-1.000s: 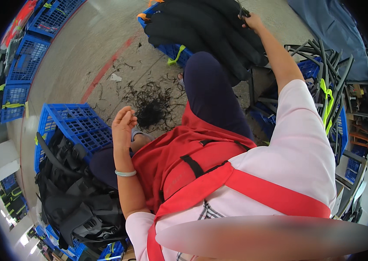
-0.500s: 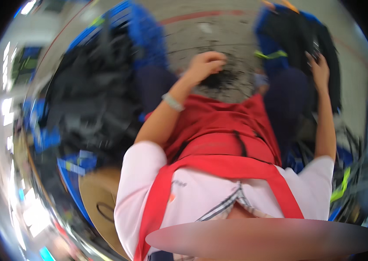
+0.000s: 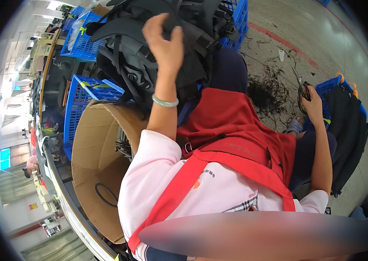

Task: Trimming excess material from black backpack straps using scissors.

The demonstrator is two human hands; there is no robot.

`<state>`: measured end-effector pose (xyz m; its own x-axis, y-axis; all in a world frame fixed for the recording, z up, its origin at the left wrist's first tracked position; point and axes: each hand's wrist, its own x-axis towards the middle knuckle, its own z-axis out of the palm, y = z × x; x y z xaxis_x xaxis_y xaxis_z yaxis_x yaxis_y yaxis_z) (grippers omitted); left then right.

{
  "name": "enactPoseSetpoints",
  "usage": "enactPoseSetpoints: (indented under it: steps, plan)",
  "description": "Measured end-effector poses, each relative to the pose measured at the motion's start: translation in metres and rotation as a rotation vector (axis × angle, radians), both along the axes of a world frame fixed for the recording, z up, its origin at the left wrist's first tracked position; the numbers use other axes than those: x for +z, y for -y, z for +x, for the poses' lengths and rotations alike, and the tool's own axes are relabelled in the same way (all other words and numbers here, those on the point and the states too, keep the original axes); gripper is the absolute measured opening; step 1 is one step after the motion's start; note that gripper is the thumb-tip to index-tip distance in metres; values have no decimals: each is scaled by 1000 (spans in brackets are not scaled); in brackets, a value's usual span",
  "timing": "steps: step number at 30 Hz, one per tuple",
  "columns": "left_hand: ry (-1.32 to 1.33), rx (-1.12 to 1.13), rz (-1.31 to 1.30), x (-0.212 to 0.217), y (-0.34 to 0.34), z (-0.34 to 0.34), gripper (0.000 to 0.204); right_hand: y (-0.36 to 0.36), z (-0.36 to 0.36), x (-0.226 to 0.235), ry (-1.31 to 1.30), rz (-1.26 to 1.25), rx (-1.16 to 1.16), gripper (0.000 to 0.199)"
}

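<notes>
My left hand (image 3: pixel 164 45) is raised over a heap of black backpacks (image 3: pixel 127 48), its fingers apart and nothing between them. Straps and buckles show on the heap, which lies beyond and left of my lap. Off to the right, my right hand (image 3: pixel 312 105) holds a pair of scissors (image 3: pixel 304 92) by its dark handles. Their blades point away from me, above the floor. A red apron (image 3: pixel 240 113) covers my lap.
Black thread or strap scraps (image 3: pixel 265 95) litter the floor ahead. At right, black pieces (image 3: pixel 345 117) drape over a blue crate (image 3: pixel 332 82). An open cardboard box (image 3: pixel 92 152) stands at left beside a blue crate (image 3: pixel 71 98); a long table with sewing machines runs farther left.
The view has swung left. My left hand has gone from above the floor scraps, fingers curled, to over the backpacks with fingers spread. My right hand still holds the scissors.
</notes>
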<state>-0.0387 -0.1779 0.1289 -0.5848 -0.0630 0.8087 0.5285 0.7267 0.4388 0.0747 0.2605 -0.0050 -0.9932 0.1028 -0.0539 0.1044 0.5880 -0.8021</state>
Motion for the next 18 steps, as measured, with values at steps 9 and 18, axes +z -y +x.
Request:
enactPoseSetpoints:
  steps: [9,18]
  plan:
    - [103,219,159,-2,77,-86,60,-22,16,-9,31,-6,-39,22]
    - [280,578,-866,37,157,-236,41,-26,16,-41,-1,51,-114,27]
